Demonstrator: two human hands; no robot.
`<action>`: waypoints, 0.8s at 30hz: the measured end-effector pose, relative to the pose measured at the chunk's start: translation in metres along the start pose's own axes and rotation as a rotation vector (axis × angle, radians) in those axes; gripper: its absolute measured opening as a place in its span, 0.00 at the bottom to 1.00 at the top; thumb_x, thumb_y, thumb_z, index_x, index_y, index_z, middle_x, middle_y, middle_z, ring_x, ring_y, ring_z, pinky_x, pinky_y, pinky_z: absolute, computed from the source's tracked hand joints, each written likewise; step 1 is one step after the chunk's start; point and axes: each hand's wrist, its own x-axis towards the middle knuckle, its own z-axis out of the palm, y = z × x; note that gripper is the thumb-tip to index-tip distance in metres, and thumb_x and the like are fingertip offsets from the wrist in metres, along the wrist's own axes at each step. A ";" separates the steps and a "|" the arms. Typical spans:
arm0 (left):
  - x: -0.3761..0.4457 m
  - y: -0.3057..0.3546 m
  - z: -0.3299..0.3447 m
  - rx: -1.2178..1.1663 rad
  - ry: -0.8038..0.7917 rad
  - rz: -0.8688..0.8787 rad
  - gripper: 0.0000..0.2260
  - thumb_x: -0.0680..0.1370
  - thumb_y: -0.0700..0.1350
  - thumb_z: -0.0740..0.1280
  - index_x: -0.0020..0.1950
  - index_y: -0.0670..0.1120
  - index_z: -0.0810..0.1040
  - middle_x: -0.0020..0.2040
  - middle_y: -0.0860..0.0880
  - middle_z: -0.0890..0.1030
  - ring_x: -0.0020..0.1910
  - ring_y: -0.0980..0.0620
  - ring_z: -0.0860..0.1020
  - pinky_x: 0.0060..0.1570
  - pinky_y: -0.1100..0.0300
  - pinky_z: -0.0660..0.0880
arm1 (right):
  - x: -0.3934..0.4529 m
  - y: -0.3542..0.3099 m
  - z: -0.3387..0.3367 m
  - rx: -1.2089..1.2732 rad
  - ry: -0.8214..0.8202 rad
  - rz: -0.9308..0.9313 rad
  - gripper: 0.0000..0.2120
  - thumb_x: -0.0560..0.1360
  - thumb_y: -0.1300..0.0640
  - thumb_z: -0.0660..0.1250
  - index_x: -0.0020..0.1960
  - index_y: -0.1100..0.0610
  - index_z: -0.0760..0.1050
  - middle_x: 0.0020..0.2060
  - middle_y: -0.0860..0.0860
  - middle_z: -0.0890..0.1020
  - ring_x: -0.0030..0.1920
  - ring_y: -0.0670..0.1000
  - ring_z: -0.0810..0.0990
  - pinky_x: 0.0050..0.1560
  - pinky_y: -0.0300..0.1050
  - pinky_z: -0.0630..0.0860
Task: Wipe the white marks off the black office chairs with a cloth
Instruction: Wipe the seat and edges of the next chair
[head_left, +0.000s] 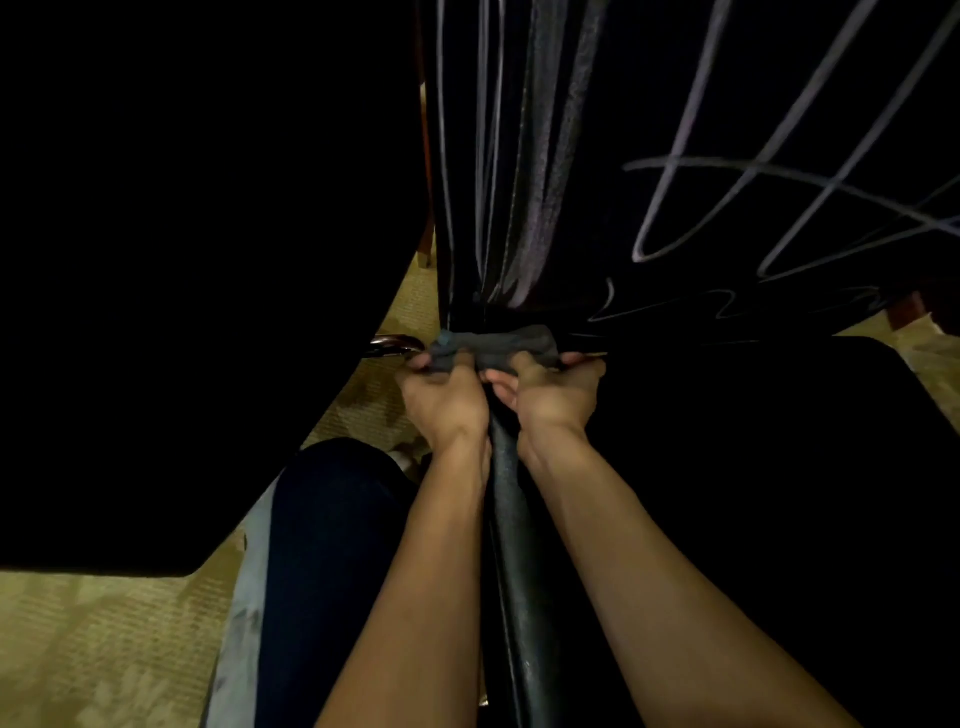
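Observation:
A black office chair (727, 441) fills the right half of the view, its backrest rising ahead of me. White scribbled lines (727, 171) loop across the backrest, and long white streaks (519, 182) run down its left edge. A dark grey cloth (493, 345) is bunched at the crease where backrest meets seat. My left hand (441, 400) grips the cloth's left end. Close beside it, my right hand (545, 392) grips the right end, fingers curled into the fabric. Both forearms reach forward from the bottom of the frame.
A second black chair (182, 260) takes up the left half. A chrome fitting (389, 345) shows under it by the cloth. My leg in dark trousers (332, 545) is between the chairs, over tan patterned carpet (93, 649). Wooden furniture legs (426, 249) stand behind.

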 end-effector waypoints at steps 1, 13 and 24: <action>0.000 0.000 0.000 -0.061 0.003 -0.019 0.11 0.77 0.36 0.70 0.49 0.49 0.70 0.45 0.47 0.80 0.42 0.50 0.81 0.47 0.54 0.80 | -0.002 -0.001 0.002 0.028 -0.009 0.023 0.13 0.77 0.69 0.64 0.50 0.55 0.62 0.43 0.56 0.79 0.27 0.49 0.82 0.27 0.37 0.75; 0.016 -0.003 -0.005 -0.040 -0.043 0.040 0.08 0.78 0.35 0.67 0.54 0.45 0.74 0.48 0.43 0.82 0.48 0.47 0.83 0.50 0.52 0.80 | -0.006 -0.001 0.003 -0.011 -0.088 0.066 0.16 0.77 0.69 0.65 0.46 0.50 0.63 0.43 0.56 0.81 0.24 0.45 0.81 0.22 0.33 0.70; 0.004 0.014 -0.005 0.047 -0.131 0.270 0.10 0.77 0.35 0.69 0.54 0.44 0.72 0.40 0.51 0.81 0.39 0.59 0.81 0.49 0.54 0.80 | 0.003 -0.008 -0.012 -0.045 -0.080 -0.119 0.11 0.76 0.65 0.69 0.46 0.54 0.67 0.39 0.56 0.82 0.25 0.44 0.80 0.23 0.34 0.69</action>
